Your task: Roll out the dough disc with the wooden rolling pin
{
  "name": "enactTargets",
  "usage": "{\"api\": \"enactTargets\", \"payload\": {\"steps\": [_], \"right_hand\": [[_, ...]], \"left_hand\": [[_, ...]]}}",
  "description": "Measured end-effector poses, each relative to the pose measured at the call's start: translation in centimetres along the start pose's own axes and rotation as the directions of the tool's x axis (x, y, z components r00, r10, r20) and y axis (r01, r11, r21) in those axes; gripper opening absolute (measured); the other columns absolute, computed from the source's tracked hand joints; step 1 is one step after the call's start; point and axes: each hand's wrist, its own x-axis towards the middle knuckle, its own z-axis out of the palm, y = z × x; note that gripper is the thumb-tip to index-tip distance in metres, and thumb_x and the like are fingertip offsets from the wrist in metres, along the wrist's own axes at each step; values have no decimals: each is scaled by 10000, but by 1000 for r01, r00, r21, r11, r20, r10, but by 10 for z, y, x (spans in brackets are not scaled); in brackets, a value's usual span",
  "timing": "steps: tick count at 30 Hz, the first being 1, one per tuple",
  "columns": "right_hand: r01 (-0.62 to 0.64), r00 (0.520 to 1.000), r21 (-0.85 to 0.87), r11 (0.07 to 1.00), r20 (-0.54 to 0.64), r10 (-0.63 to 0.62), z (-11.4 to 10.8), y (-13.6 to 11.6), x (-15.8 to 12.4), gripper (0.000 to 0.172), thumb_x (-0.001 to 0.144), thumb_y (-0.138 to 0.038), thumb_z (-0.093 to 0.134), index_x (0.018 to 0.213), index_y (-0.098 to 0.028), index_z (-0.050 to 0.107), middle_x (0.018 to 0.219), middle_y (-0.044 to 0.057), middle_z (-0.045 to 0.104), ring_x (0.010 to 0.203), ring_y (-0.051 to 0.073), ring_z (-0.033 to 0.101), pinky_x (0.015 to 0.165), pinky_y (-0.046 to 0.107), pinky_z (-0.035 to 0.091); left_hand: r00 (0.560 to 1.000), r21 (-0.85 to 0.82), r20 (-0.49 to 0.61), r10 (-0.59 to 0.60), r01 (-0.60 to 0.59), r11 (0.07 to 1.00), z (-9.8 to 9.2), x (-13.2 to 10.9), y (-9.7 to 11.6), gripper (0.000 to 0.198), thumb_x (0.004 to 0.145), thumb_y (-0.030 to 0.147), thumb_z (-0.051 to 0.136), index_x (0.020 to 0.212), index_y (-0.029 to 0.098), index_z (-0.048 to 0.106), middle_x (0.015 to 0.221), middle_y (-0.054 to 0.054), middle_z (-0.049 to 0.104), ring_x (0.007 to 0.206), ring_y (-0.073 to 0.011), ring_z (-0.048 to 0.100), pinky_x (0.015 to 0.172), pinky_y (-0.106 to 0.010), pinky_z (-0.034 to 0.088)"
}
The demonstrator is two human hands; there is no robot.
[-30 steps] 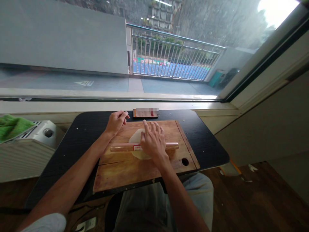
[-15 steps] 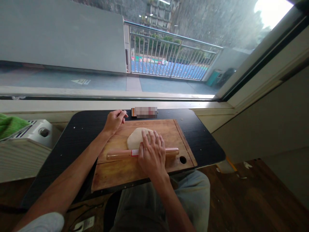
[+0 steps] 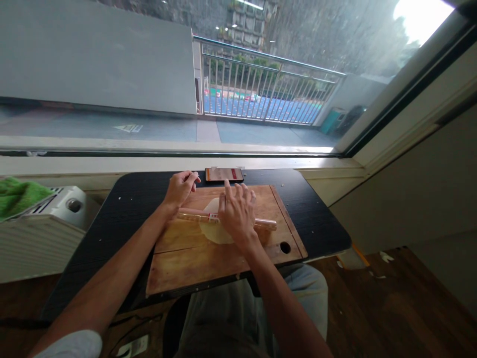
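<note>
A flat round of pale dough [image 3: 215, 231] lies on a wooden cutting board [image 3: 194, 258]. A wooden rolling pin [image 3: 194, 215] rests across the dough's far half. My right hand [image 3: 235, 213] lies flat on the middle of the pin, fingers stretched out. My left hand [image 3: 181, 188] sits at the board's far left corner with its fingers curled; the fingertips are pinched near the dough's far edge, and I cannot make out anything in them.
The board rests on a small black table [image 3: 122, 209] under a wide window. A phone [image 3: 224, 174] lies just beyond the board. A white appliance [image 3: 40, 228] with a green cloth [image 3: 17, 194] stands at the left. Wooden floor [image 3: 391, 303] shows at the right.
The rolling pin, under my right hand, rolled toward me over the dough and then away to the dough's far half. My left hand stayed at the board's far left corner.
</note>
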Motion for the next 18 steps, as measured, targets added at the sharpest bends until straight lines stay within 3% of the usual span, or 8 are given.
{"api": "enactTargets", "payload": {"steps": [4, 9, 14, 18], "right_hand": [[17, 998, 14, 1000, 66, -18, -1, 4, 13, 581, 1199, -373, 331, 1758, -255, 432, 1738, 167, 518, 1653, 349, 388, 1346, 649, 279], [27, 993, -3, 1000, 115, -26, 1, 2, -7, 627, 1151, -324, 437, 1774, -250, 413, 1794, 167, 455, 1709, 374, 311, 1368, 667, 221], [42, 998, -2, 999, 54, -42, 0, -2, -41, 613, 1141, -315, 451, 1747, -220, 465, 1765, 160, 501, 1692, 361, 350, 1386, 630, 211], [38, 999, -2, 999, 16, -38, 1, -2, -47, 594, 1138, -325, 453, 1719, -219, 510, 1735, 159, 538, 1659, 376, 393, 1372, 620, 244]], "left_hand": [[1000, -1, 5, -10, 10, 1000, 0, 0, 1, 331, 927, 423, 618, 711, 196, 722, 526, 9, 599, 497, -128, 524, 551, -254, 401], [1000, 6, 5, -15, 15, 1000, 1, 0, -1, 342, 925, 444, 614, 721, 195, 729, 534, 9, 603, 503, -128, 521, 560, -261, 393], [1000, 12, 6, 4, -4, 1000, 0, -1, 0, 350, 930, 446, 606, 708, 201, 719, 533, 5, 599, 497, -133, 506, 554, -273, 384], [1000, 13, 6, 6, -6, 1000, 0, -1, 1, 347, 929, 440, 607, 701, 203, 716, 530, 4, 599, 498, -136, 510, 565, -276, 399]]}}
